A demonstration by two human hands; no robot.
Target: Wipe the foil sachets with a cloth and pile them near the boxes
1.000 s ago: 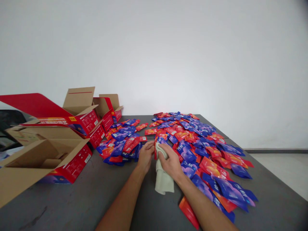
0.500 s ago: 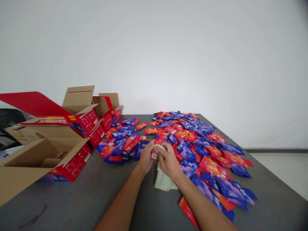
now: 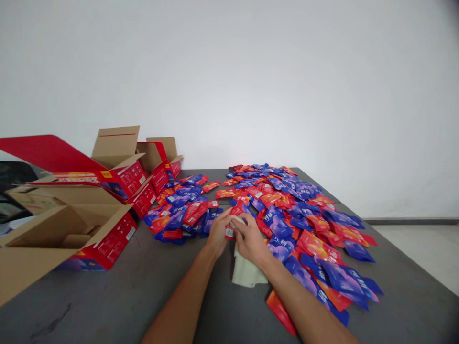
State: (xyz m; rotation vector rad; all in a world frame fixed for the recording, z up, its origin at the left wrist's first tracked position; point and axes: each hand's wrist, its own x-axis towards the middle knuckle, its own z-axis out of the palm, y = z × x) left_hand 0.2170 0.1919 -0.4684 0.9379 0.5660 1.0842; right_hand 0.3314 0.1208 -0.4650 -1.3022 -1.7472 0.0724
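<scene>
At the middle of the table, my left hand (image 3: pixel 218 233) is closed on the edge of a red packet (image 3: pixel 229 231) with a white barcode label. My right hand (image 3: pixel 250 239) pinches a pale green cloth (image 3: pixel 247 272) and presses part of it against that packet; the rest of the cloth hangs down to the tabletop. Both hands hide much of the packet. A heap of red and blue packets (image 3: pixel 278 224) lies just right of my right hand. A smaller pile of similar packets (image 3: pixel 186 205) lies beyond and left of my left hand.
Open red cardboard boxes stand along the left side, the nearest box (image 3: pixel 111 243) with its flaps spread. More boxes (image 3: pixel 131 179) stand behind it. The dark grey table (image 3: pixel 118 306) ends at a white wall (image 3: pixel 229 86) at the back.
The cloth's hanging end has shifted slightly right and down, and my right hand has moved slightly on the packet. My left hand keeps its hold on the packet.
</scene>
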